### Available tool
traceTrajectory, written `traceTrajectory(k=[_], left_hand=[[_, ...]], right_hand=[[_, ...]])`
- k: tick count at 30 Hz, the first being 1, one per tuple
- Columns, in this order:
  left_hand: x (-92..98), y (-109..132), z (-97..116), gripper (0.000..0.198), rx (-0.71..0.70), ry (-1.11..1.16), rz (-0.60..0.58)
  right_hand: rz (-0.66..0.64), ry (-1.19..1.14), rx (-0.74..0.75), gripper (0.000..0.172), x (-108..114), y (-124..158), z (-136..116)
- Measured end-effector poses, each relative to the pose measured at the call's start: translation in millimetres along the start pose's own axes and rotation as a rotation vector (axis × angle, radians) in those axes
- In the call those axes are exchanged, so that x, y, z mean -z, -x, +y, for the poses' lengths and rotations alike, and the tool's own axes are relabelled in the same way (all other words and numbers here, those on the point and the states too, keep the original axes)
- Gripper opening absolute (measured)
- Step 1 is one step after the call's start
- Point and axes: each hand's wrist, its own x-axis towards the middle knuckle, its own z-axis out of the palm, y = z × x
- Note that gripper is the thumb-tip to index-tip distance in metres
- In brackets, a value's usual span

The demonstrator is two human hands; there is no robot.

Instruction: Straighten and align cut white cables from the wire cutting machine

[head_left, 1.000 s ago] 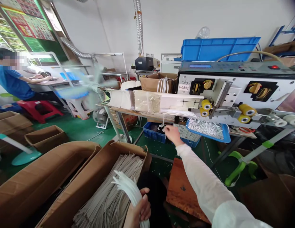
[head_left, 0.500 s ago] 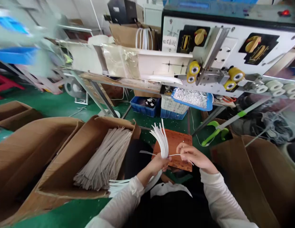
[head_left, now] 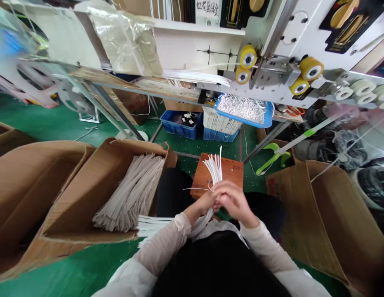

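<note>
Gripping the bundle of white strips point(head_left: 215, 167) in both hands

You hold the bundle low in front of your body. Your left hand point(head_left: 206, 203) is closed around its middle, and your right hand point(head_left: 234, 201) is curled shut over it, pressed against the left. What your right fingertips pinch is hidden.

Above the grip, the upper ends of the strips fan out upright. Below and to the left of it, the lower ends splay across your left sleeve. One thin loose strand point(head_left: 193, 189) sticks out sideways, just left of your knuckles.

Directly beyond the grip a brown wooden stool point(head_left: 232, 171) stands on the green floor. To the left, an open cardboard box point(head_left: 74, 206) holds a stack of cut beige strips point(head_left: 130, 194). To the right and near you stands a second cardboard box point(head_left: 306, 214).

Well above and beyond your hands is the cutting machine with its yellow rollers point(head_left: 248, 56). A blue tray point(head_left: 267, 119) of small white cut pieces sits under it.
</note>
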Motion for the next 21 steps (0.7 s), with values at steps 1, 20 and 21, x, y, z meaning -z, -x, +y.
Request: traceTrajectory(k=[1,20,21], left_hand=[[0.5,-0.5,0.3,0.058,-0.032,0.115,-0.101],[12.0,-4.7,-21.8,0.057,0.093,0.944,-0.63],[9.7,-5.5,-24.4,0.055,0.107,0.885,-0.587]], right_hand=[[0.101,-0.019,-0.138,0.028,8.8,2.4,15.7],[-0.266,-0.202,-0.532,0.026,3.3,-3.0,136.8],[-0.254,-0.056,-0.484,0.024,14.3,4.4,134.2]])
